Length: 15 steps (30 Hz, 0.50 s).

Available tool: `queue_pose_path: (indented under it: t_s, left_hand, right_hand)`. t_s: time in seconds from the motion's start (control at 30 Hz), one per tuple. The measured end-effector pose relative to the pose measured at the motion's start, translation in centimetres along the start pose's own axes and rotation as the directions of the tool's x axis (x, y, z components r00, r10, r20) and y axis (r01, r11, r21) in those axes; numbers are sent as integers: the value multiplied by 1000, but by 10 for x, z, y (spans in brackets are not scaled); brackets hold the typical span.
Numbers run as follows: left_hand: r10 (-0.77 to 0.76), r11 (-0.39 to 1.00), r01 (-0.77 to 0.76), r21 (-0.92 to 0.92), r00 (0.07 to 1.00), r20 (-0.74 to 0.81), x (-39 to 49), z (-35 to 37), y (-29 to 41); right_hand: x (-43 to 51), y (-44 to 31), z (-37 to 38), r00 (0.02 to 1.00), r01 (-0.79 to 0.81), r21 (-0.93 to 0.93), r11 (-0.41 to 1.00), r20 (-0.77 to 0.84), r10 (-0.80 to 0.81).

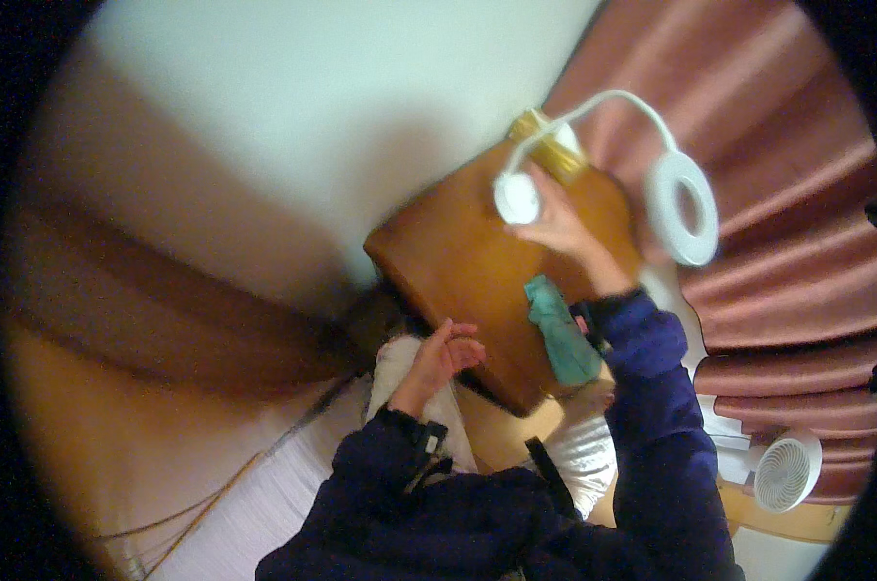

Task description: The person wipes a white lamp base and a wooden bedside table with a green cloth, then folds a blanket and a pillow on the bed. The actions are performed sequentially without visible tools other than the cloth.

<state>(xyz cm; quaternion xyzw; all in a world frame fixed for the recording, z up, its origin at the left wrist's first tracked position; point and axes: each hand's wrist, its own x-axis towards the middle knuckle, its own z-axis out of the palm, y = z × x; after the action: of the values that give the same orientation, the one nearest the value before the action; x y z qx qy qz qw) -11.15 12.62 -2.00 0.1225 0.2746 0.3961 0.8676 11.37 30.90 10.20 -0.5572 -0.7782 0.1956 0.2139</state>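
My right hand (560, 224) grips the round white base (517, 199) of a gooseneck ring lamp above a brown wooden table (449, 243). From that base the white flexible neck (616, 94) arches over to the right. It ends in the ring-shaped lamp head (705, 225), which hangs near the curtain. My left hand (438, 363) is by the table's near left edge, fingers loosely bent and apart, with nothing in it. A crumpled teal bag or cloth (565, 338) lies on the table beside my right sleeve.
A shiny yellow packet (565, 161) sits at the table's far edge, behind the lamp base. Pink curtains (765, 290) hang on the right, and a pale wall (322, 102) rises behind the table. A small white fan (787, 472) stands at lower right. Cables (213, 501) run at lower left.
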Motion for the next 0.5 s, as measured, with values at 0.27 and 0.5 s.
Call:
queue_pose_path:
  t_s: [0.27, 0.5]
  left_hand:
    - [-140, 982, 151, 113, 985, -100, 10, 5, 7]
    - [-175, 976, 200, 83, 955, -238, 10, 19, 6]
  right_hand:
    - [67, 62, 24, 994, -92, -69, 993, -59, 88]
    - [84, 71, 27, 993, -97, -196, 976, -92, 80]
